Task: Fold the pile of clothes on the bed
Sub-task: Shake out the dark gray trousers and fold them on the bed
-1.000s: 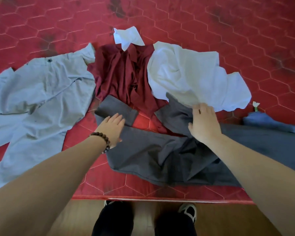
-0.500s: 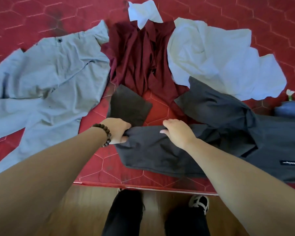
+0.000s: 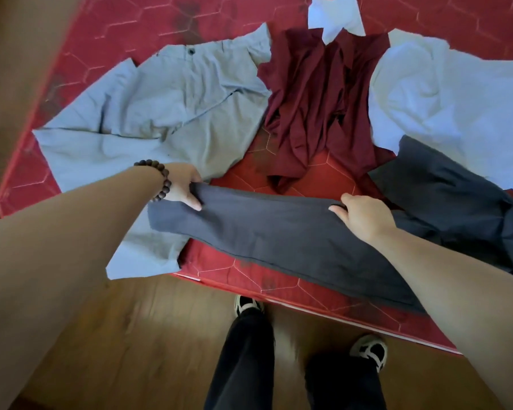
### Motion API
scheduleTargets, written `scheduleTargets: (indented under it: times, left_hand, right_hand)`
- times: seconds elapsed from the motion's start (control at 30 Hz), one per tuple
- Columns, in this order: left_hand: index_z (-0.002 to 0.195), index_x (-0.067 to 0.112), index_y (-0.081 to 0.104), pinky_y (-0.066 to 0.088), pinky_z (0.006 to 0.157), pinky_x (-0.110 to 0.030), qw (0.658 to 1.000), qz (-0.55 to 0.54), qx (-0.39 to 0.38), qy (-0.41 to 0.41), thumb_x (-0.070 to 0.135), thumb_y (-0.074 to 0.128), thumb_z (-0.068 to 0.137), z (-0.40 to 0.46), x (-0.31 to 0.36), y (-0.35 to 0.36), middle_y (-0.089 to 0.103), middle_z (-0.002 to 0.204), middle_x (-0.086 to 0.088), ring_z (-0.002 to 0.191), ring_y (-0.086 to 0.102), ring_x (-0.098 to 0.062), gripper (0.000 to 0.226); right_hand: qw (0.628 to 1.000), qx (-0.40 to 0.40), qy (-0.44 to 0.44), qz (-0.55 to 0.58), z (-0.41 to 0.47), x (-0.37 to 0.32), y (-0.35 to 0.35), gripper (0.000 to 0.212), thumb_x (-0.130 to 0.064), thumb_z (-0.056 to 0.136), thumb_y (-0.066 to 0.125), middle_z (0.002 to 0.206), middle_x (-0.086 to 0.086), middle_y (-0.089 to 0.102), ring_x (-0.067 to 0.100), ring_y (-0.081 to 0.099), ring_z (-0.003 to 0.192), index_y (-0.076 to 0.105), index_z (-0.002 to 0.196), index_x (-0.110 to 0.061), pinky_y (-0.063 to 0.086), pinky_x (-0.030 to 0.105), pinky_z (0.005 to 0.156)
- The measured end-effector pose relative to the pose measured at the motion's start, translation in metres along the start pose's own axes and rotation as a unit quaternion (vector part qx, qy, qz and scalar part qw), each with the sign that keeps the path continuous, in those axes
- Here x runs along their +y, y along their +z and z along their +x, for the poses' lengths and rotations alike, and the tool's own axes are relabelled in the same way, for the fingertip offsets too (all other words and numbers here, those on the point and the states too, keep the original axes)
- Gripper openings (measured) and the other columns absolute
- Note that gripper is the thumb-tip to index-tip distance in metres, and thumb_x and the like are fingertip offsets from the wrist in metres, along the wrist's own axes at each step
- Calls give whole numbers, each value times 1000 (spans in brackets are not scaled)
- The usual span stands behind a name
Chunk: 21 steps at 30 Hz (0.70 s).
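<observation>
Dark grey trousers [image 3: 293,232] lie across the red mattress [image 3: 278,279] at six o'clock; my left hand [image 3: 184,187] pinches one leg's end, my right hand [image 3: 361,217] grips its upper edge. Light grey trousers [image 3: 160,113] lie at ten, maroon garment [image 3: 317,113] at twelve, white shirt [image 3: 444,102] at two.

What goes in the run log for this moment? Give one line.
left hand grips dark grey garment end | right hand grips its middle | garment stretched along bed edge | fold not done

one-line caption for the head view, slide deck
Both hands, left and right, grip a dark grey garment stretched along the red mattress edge.
</observation>
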<state>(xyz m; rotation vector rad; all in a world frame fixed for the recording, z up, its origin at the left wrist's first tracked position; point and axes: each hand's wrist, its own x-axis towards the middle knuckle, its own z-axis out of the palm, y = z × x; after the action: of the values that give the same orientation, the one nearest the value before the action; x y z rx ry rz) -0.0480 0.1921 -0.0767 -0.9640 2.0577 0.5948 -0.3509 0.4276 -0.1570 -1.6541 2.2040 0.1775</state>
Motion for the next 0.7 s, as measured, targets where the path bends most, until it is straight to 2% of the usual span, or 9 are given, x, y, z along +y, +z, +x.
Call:
scheduleTargets:
  times: [0.07,0.17,0.23,0.3,0.4,0.53,0.63,0.7]
  left_hand:
    - [77,4,61,45,67,-32,999,13,38,-10,41,74,77,10,-11,-2,66,81,-17,79,61,-31,39]
    - [80,9,61,46,67,-31,994,47,96,-36,45,66,84,24,-14,3,64,81,-11,81,61,-30,36]
    - [85,11,60,46,66,-30,989,59,123,-61,47,62,86,34,-11,12,63,84,-8,81,61,-28,36]
    - [82,11,59,49,66,-32,987,39,132,-83,48,62,85,41,-10,24,62,80,-7,78,61,-28,38]
    - [76,9,60,49,71,-33,974,-85,184,-100,47,67,81,48,-18,41,61,77,-8,80,59,-28,40]
    - [75,13,58,40,64,-29,891,-337,267,-147,51,67,80,41,-35,61,59,71,0,69,54,-18,40]
    - [83,11,67,45,69,-29,850,-438,251,-152,50,64,84,32,-48,81,66,80,-4,80,61,-21,39]
    - [97,10,70,49,78,-31,850,-454,231,-132,40,66,86,27,-53,94,70,92,-7,90,63,-23,32]
  right_hand:
    - [1000,-10,1,-2,5,-9,9,31,-34,97,47,99,15,62,34,59,91,52,108,-6,45,42,72]
    - [1000,26,-5,-3,11,-24,26,51,-28,92,56,128,18,51,34,47,120,44,134,-4,41,45,98]
    - [998,59,-31,-8,12,-37,37,59,-27,89,60,139,20,45,35,39,132,41,139,-1,33,48,110]
    - [995,70,-65,-6,11,-55,46,61,-28,89,60,145,19,40,34,34,138,42,140,-1,28,50,114]
    - [990,78,-113,13,11,-86,59,59,-32,89,58,149,16,37,31,32,140,44,139,-4,25,48,115]
    - [986,58,-153,37,14,-130,73,63,-37,91,55,154,12,30,28,28,143,38,144,-9,26,48,115]
    - [985,32,-163,42,20,-159,78,65,-42,92,47,156,10,26,27,26,144,33,147,-11,27,49,114]
    - [984,17,-176,35,24,-176,78,64,-45,93,35,157,9,24,27,25,144,30,148,-13,27,50,114]
